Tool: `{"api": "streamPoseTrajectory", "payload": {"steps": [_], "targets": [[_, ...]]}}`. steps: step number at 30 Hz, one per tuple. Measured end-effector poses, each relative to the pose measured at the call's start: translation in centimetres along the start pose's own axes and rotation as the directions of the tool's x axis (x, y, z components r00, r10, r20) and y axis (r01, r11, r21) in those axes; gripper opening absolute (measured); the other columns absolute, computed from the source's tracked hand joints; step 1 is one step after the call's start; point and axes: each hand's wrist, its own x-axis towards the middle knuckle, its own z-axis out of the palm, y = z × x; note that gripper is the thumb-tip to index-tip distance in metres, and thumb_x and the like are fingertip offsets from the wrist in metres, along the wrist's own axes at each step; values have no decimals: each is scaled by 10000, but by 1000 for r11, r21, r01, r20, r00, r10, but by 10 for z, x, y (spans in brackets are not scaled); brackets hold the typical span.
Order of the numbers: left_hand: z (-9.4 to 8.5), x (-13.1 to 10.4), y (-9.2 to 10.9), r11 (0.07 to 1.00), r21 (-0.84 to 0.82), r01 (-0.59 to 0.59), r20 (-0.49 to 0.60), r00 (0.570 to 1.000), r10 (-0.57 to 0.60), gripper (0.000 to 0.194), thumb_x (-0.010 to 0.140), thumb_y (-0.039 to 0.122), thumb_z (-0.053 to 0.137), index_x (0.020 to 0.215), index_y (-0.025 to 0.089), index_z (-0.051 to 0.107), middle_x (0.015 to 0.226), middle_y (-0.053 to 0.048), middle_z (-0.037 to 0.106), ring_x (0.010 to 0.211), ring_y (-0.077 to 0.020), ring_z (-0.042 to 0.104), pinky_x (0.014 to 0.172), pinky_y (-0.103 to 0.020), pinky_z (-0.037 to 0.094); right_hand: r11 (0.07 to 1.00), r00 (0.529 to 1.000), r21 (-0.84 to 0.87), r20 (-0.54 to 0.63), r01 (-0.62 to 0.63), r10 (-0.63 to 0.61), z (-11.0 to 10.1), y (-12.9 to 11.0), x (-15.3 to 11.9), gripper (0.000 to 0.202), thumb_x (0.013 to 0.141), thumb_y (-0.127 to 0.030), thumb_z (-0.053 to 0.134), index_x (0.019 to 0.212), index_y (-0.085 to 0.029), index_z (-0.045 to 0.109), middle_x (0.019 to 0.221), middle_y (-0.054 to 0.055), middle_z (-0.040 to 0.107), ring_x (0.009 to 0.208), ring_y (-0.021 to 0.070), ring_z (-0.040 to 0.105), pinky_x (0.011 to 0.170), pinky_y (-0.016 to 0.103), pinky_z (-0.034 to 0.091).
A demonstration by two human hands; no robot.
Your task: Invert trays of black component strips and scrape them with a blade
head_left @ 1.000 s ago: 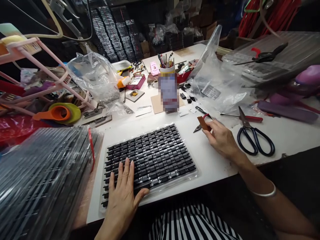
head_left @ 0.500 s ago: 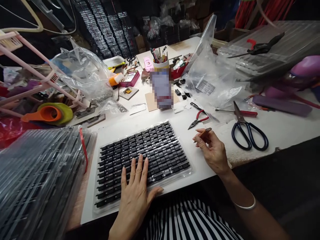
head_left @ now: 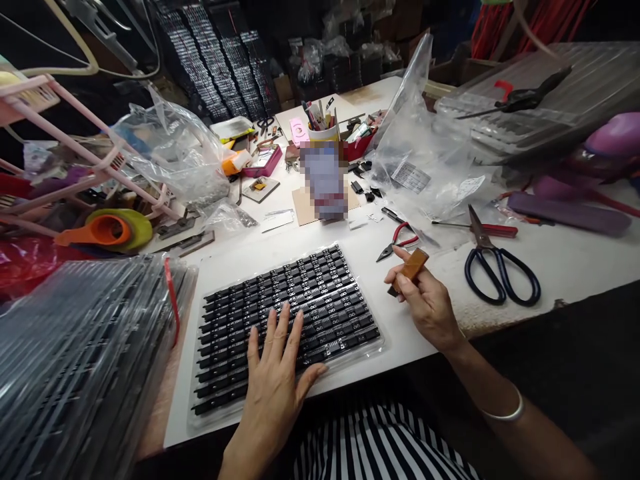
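Note:
My left hand [head_left: 275, 363] lies with its fingers spread on rows of black connector-like parts [head_left: 300, 300], which fill a clear plastic tray [head_left: 377, 347]. To the tray's right, my right hand [head_left: 425, 300] is closed round a small brown, flat-sided tool [head_left: 414, 265] with a dark tip pointing down to the left. What kind of tool it is I cannot make out. Just beyond that hand lie pliers with red handles [head_left: 400, 237]. Scissors with dark blue handles [head_left: 493, 263] rest on the table to its right.
A stack of clear trays [head_left: 95, 347] tied with a red strap stands at the left edge. Behind are a pink rack [head_left: 100, 167], clear plastic bags [head_left: 420, 147], a pot of tools [head_left: 323, 130] and a pixelated upright object [head_left: 324, 180]. A red-handled screwdriver [head_left: 495, 230] lies by the scissors.
My right hand has turned, so the brown tool now shows its broad side. My left hand stays on the parts, and the whole view has shifted slightly.

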Motion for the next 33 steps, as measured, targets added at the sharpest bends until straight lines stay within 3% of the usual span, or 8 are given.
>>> {"api": "streamPoseTrajectory", "payload": {"steps": [3, 6, 10, 13, 17, 25, 33], "targets": [[-2, 20, 11, 995, -97, -21, -76, 997, 14, 519, 923, 392, 433, 1371, 130, 402, 1436, -151, 424, 1394, -296, 264, 1094, -517, 283, 985, 988, 170, 150, -9, -17, -1, -23, 19, 345, 929, -308, 454, 1233, -163, 529, 955, 42, 593, 642, 87, 510, 563, 227, 468], [4, 43, 25, 989, -145, -12, -130, 992, -7, 467, 906, 401, 466, 1269, 111, 522, 1323, -155, 530, 1341, -332, 344, 1073, -529, 319, 963, 934, 270, 349, -16, -82, 11, -40, 50, 432, 890, -261, 507, 1309, -178, 441, 881, 33, 606, 677, 109, 545, 523, 218, 468], [14, 64, 37, 986, -152, 65, -124, 989, -84, 496, 888, 434, 489, 1261, 111, 542, 1256, -145, 578, 1267, -351, 425, 1053, -556, 331, 968, 864, 224, 504, -114, -15, 41, -35, 90, 707, 806, -173, 554, 1435, -205, 232, 785, 6, 615, 575, 115, 571, 434, 213, 477], [18, 68, 39, 984, -162, 77, -111, 989, -96, 509, 880, 462, 493, 1260, 127, 547, 1260, -130, 586, 1241, -341, 449, 1043, -569, 335, 968, 848, 165, 525, -187, 74, 58, -20, 102, 753, 782, -152, 551, 1446, -216, 202, 799, 5, 628, 450, 83, 554, 382, 198, 460], [19, 67, 39, 983, -174, 56, -127, 989, -79, 494, 883, 470, 487, 1250, 145, 555, 1239, -121, 608, 1212, -316, 477, 1027, -568, 342, 969, 851, 138, 514, -204, 106, 60, -6, 99, 676, 785, -194, 550, 1398, -234, 267, 816, -1, 629, 438, 85, 576, 336, 169, 423], [17, 69, 39, 979, -195, 54, -107, 991, -76, 462, 893, 423, 499, 1256, 143, 552, 1231, -115, 622, 1221, -311, 474, 1044, -545, 293, 974, 844, 118, 527, -194, 104, 62, -1, 90, 695, 794, -197, 537, 1420, -227, 239, 782, -23, 610, 427, 87, 577, 328, 166, 420], [16, 70, 39, 981, -188, 46, -105, 992, -67, 514, 903, 481, 440, 1236, 109, 562, 1227, -121, 625, 1212, -322, 484, 1033, -552, 294, 989, 849, 70, 523, -131, 75, 66, 2, 86, 719, 773, -146, 511, 1434, -224, 238, 770, -44, 601, 422, 61, 550, 415, 178, 461]]}}
